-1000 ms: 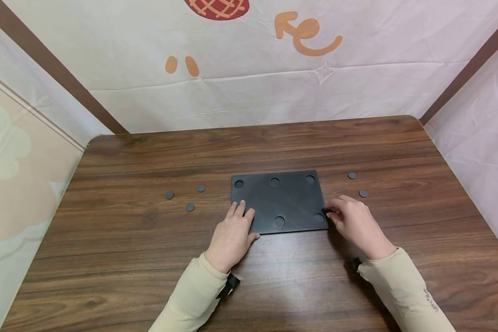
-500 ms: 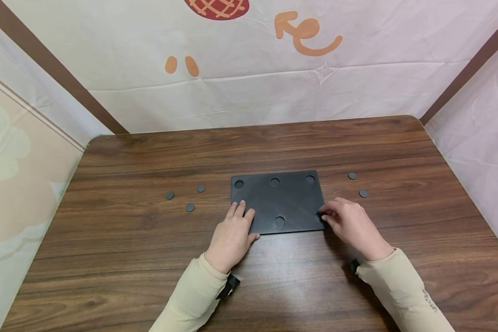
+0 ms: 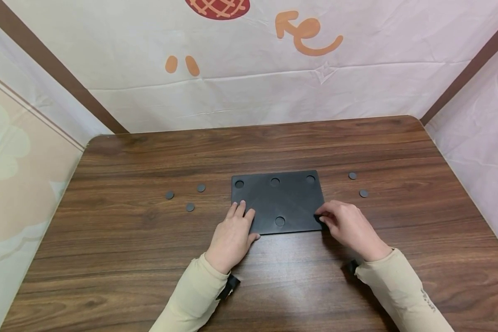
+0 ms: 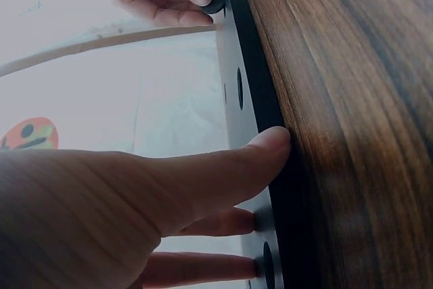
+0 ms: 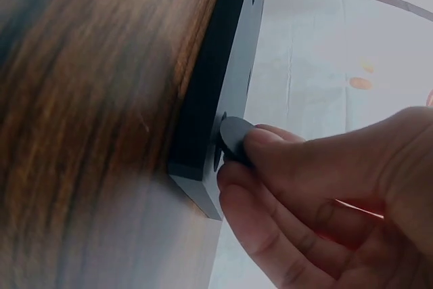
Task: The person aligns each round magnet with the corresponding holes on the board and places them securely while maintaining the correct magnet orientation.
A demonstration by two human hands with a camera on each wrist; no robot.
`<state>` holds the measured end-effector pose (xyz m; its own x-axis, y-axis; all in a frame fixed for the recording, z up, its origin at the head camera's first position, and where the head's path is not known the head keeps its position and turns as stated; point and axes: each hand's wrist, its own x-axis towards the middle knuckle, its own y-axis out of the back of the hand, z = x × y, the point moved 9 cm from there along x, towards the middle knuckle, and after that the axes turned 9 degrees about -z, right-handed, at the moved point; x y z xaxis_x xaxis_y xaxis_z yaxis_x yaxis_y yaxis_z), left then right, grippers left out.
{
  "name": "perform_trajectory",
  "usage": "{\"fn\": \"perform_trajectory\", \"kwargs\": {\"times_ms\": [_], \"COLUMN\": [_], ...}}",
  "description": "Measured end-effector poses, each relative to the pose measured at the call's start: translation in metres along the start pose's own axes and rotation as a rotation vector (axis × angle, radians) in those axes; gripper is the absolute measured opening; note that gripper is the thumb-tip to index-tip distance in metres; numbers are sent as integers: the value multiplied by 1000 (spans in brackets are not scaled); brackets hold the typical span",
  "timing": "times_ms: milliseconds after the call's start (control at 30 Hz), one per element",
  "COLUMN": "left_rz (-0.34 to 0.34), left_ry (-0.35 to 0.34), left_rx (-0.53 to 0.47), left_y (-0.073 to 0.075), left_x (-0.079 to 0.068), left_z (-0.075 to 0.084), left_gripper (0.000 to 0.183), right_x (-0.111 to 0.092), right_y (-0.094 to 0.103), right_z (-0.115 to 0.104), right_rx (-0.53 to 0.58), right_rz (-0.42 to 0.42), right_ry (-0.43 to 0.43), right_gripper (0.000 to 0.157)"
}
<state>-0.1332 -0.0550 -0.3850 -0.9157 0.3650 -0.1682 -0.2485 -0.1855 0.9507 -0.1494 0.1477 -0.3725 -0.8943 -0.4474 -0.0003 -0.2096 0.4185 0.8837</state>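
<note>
A flat black board (image 3: 290, 200) with round recesses lies on the wooden table. My left hand (image 3: 231, 235) rests on its near left corner, fingers spread over the top and thumb (image 4: 267, 143) along the front edge. At the near right corner, my right hand (image 3: 350, 228) pinches a small dark disc (image 5: 235, 137) between thumb and fingers. The disc is tilted, its edge right at the corner recess (image 5: 218, 159). Another recess (image 3: 280, 221) shows at the middle of the near side, and the far side has several more.
Left of the board, loose grey discs (image 3: 190, 207) lie on the table (image 3: 133, 258). Two more discs, one nearer (image 3: 363, 193) and one farther (image 3: 352, 175), lie to the right. A printed white cloth (image 3: 249, 97) hangs behind the table's far edge.
My right hand has moved slightly left with the disc, from beside the board's right edge to over the near right recess. The left hand has stayed in place.
</note>
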Motion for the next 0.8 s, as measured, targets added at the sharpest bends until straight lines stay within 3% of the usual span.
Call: {"fn": "perform_trajectory", "kwargs": {"times_ms": [800], "left_rz": [-2], "left_ry": [0], "left_rx": [5], "left_y": [0], "left_x": [0], "left_z": [0], "left_gripper": [50], "right_x": [0], "right_y": [2], "right_z": [-3], "right_rx": [-18], "right_rz": [39], "right_ry": [48], "right_gripper": [15]}}
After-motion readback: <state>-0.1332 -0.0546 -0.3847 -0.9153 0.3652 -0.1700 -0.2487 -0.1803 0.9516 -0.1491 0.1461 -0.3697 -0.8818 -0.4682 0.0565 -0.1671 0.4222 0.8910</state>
